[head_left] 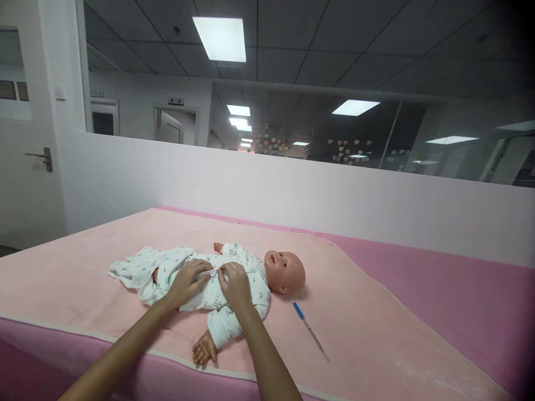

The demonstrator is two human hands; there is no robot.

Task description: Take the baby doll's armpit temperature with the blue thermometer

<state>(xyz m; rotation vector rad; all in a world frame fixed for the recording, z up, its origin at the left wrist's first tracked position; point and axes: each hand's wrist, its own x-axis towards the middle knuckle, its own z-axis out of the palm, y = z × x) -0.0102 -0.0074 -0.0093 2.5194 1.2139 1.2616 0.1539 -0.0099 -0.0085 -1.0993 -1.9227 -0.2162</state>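
Note:
A baby doll (pixel 284 270) lies on its back on a pink blanket (pixel 359 312), head to the right, dressed in a white patterned romper (pixel 179 267). My left hand (pixel 188 281) rests on the doll's belly, fingers pinched on the front of the romper. Right beside it, over the chest, my right hand (pixel 236 284) pinches the same front edge of the cloth. The two hands almost touch. The doll's near arm (pixel 209 342) sticks out toward me, its bare hand at the blanket's edge.
A thin thermometer with a blue end (pixel 311 331) lies on the blanket right of the doll. The blanket covers a darker pink bed (pixel 460 289) set against a low white wall. A door is at the far left.

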